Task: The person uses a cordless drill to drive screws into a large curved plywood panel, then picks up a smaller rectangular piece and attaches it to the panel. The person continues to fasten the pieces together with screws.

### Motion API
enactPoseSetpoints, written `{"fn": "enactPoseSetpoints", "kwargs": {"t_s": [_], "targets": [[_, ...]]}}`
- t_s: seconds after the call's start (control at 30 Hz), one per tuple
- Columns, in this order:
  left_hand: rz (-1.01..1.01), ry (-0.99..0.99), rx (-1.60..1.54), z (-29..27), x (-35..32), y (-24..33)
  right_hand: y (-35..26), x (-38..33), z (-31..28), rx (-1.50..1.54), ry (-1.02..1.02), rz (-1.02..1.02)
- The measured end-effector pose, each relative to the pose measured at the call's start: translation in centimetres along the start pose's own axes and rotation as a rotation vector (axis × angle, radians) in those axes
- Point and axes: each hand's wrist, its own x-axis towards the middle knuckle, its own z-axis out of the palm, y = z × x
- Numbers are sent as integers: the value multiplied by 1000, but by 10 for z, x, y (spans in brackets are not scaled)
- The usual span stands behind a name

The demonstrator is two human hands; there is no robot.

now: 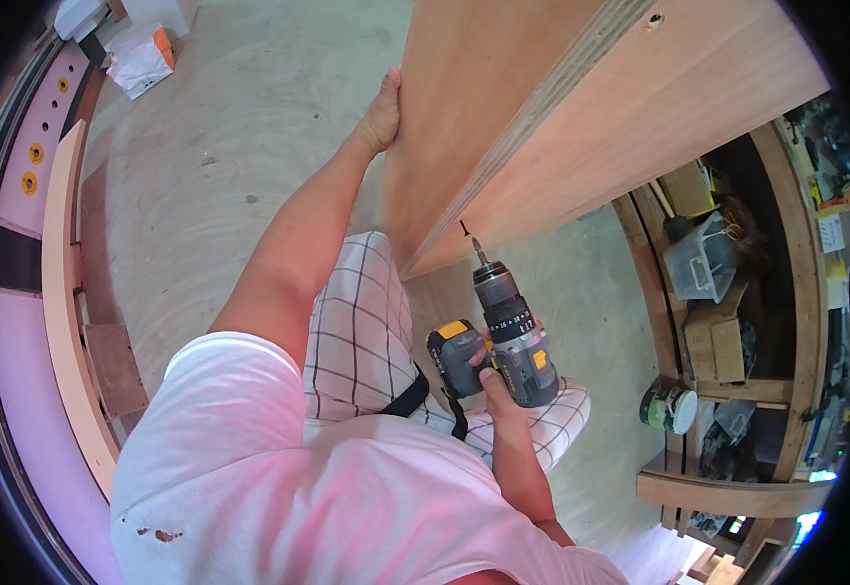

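Observation:
A large plywood cabinet or box (581, 136) stands in front of me, its layered edge running up between two broad faces. My left hand (382, 115) holds the far left border of its left face; the thumb side shows and the other fingers are hidden behind the wood. In my right hand (496, 385) is a grey and black cordless drill (514, 317) with a yellow-marked battery (454, 359). The drill points away from me, and a dark screw (465, 228) sits at the bit's tip, against or very near the right face close to the layered edge.
To the right, wooden shelving (771, 292) holds a clear plastic bin (700, 261), a cardboard box (715, 341) and a tub (669, 410). A long wooden board (59, 263) lies along the left. A white and orange bag (140, 60) rests on the concrete floor (249, 97).

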Motion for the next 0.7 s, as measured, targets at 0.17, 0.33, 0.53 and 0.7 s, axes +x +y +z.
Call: {"fn": "enactPoseSetpoints", "kwargs": {"t_s": [0.17,0.33,0.53,0.7], "targets": [[-4,1,-3,1,1,-3,-4,-1,9,6,40,44],[20,-3,-3,3,1,-5,-9,0,15,51,78,77],[21,22,9,6,0,-1,-5,-1,13,41,81,46],[15,42,25,11,-2,0,-2,3,5,-47,11,-25]]}}
